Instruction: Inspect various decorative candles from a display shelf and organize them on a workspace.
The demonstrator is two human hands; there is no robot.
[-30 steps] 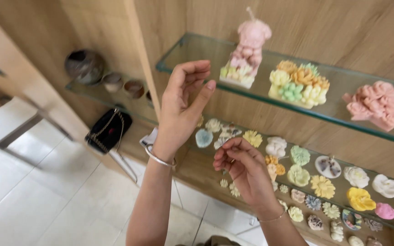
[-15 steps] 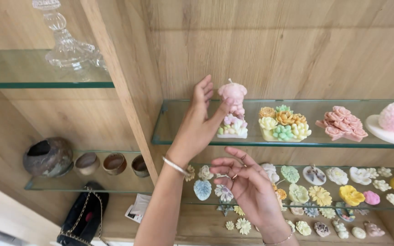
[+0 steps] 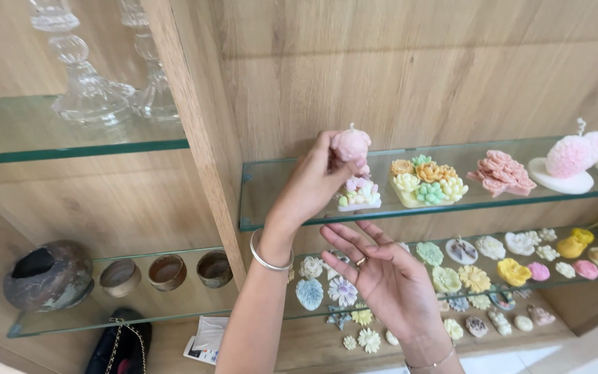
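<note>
My left hand [image 3: 311, 185] reaches up to the glass shelf [image 3: 271, 213] and grips a pink bear-shaped candle [image 3: 351, 145] near its head; the candle stands on a base of small pastel flowers [image 3: 358, 194]. A silver bangle sits on that wrist. My right hand [image 3: 381, 277] hovers below the shelf, palm up, fingers spread, a ring on one finger, holding nothing. Behind it, on the lower glass shelf, lie several small flower-shaped candles [image 3: 475, 278] in pastel colours.
On the same shelf stand a multicolour flower block candle [image 3: 426, 181], a pink rose cluster [image 3: 502, 173] and a pink heart candle on a white base [image 3: 570, 163]. Glass candlesticks [image 3: 91, 83] stand upper left. A dark round pot [image 3: 48, 274], three small cups [image 3: 167, 271] and a black bag [image 3: 120, 346] sit lower left.
The view has tilted upward and closer to the shelves. My left hand has gone from touching the bear candle to closing around it. My right hand rose and opened palm up under the shelf.
</note>
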